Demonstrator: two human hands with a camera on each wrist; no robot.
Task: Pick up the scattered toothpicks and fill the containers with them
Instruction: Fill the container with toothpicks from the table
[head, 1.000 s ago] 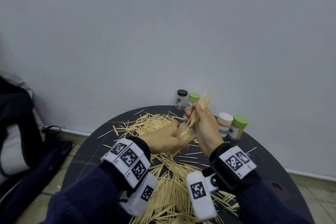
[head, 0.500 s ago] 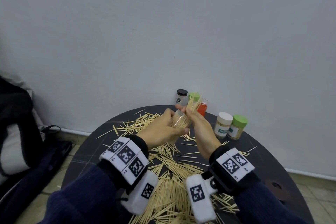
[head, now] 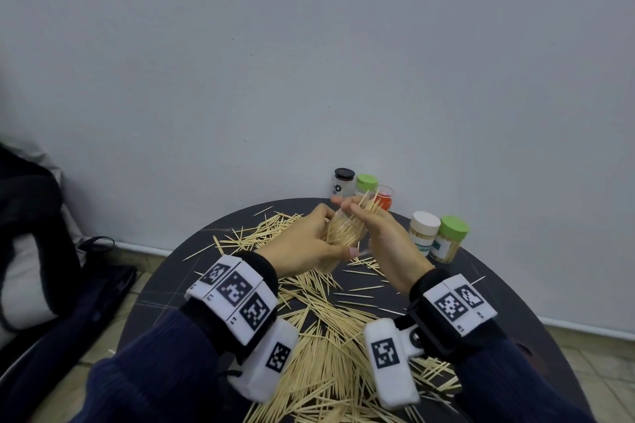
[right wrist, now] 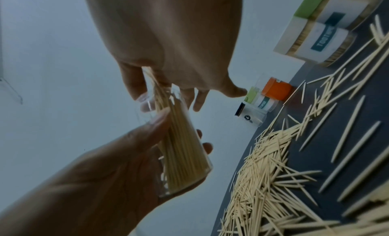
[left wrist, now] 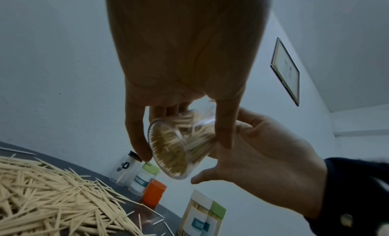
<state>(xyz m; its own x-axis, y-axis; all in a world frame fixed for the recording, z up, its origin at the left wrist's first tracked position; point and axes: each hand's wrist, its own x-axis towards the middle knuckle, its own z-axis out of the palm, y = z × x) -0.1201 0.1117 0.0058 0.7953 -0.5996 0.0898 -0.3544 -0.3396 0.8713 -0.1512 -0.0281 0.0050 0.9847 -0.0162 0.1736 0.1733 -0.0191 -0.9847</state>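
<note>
Dark round tabletop (head: 165, 288) against grey wall, carrying loose toothpicks (head: 330, 347). Left hand (head: 302, 247) grip wrapping clear jar (head: 343, 233), tilted above tabletop. Right hand (head: 385, 244) grip pinching toothpick bundle (head: 369, 208) at jar mouth. Five lidded jars (head: 424, 232) standing near wall.

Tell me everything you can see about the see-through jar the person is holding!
The jar is a small round container of clear plastic, it seems, with no lid on. It is held tilted in the air above the table, gripped around its side by the left hand. It is nearly full of pale wooden toothpicks standing side by side. The right hand is at its open mouth, feeding more in.
</note>
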